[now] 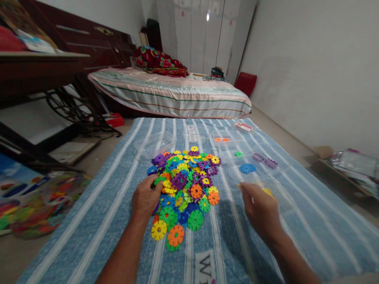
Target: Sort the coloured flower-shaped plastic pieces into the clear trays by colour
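Note:
A heap of colourful notched plastic discs and purple square pieces (179,180) lies on the blue striped cloth (118,205). At the heap's left edge is my left hand (146,196), its thumb and fingers closed around a green notched disc (160,180). My right hand (260,207) hovers to the right of the heap, slightly blurred, with its fingers pinched. A bit of a yellow piece (238,185) pokes out at its fingertips. Behind that hand, a clear tray holds yellow discs (269,193), partly hidden.
Clear trays hold orange discs (222,139), a green disc (238,154), blue discs (247,168) and purple squares (265,160). A transparent box (158,143) stands behind the heap. Beyond are a red-and-white card box (244,126) and a bed (177,94).

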Demonstrator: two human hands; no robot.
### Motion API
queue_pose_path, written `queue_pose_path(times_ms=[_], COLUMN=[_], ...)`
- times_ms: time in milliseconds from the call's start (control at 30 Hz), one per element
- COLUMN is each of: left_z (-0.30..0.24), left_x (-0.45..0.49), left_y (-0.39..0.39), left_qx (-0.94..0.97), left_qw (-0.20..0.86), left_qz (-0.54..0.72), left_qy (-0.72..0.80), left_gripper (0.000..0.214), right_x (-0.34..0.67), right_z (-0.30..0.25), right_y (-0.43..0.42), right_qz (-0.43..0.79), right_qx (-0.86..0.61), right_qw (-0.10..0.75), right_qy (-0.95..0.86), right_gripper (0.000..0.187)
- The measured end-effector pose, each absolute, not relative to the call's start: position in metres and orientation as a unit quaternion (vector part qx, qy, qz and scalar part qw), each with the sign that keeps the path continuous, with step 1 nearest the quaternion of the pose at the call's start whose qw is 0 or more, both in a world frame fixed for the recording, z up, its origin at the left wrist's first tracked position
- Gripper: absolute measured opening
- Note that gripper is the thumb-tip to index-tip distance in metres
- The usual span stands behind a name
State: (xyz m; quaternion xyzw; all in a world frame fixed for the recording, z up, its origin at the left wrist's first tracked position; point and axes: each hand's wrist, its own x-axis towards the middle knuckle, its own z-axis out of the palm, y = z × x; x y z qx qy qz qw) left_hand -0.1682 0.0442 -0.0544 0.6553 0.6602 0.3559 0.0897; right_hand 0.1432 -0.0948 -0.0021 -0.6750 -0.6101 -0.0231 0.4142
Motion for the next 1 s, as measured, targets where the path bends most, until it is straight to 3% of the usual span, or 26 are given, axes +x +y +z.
queue_pose_path(times_ms=[67, 133, 400, 567, 700, 1000], left_z=[-0.055, -0.055, -0.054, -0.053, -0.055, -0.056], left_x=[-0.169, -0.169, -0.17, -0.171, -0.173, -0.173], left_y=[0.045, 0.045, 0.046, 0.046, 0.046, 0.046], left_qx=[0.658, 0.659, 0.663, 0.663, 0.662, 0.657], left_qw=[0.087, 0.086, 0.086, 0.088, 0.088, 0.088], left_qz=[0.357, 0.358, 0.357, 0.356, 0.346, 0.357], left_qy=[0.657, 0.656, 0.653, 0.653, 0.659, 0.658], left_gripper=[0.027, 0.027, 0.026, 0.025, 0.027, 0.027], right_x=[0.153, 0.151, 0.087, 0.076, 0.076, 0.086], right_z=[0.0, -0.002, -0.029, -0.037, -0.044, -0.054], right_y=[-0.098, -0.1, -0.091, -0.074, -0.07, -0.074], right_qz=[-0.138, -0.178, -0.026, 0.01, -0.005, -0.09], right_qx=[-0.687, -0.682, -0.66, -0.701, -0.702, -0.648], right_qw=[0.369, 0.343, 0.258, 0.188, 0.18, 0.215], right_qy=[-0.61, -0.621, -0.705, -0.688, -0.689, -0.725], right_gripper=[0.029, 0.027, 0.011, 0.013, 0.007, 0.017])
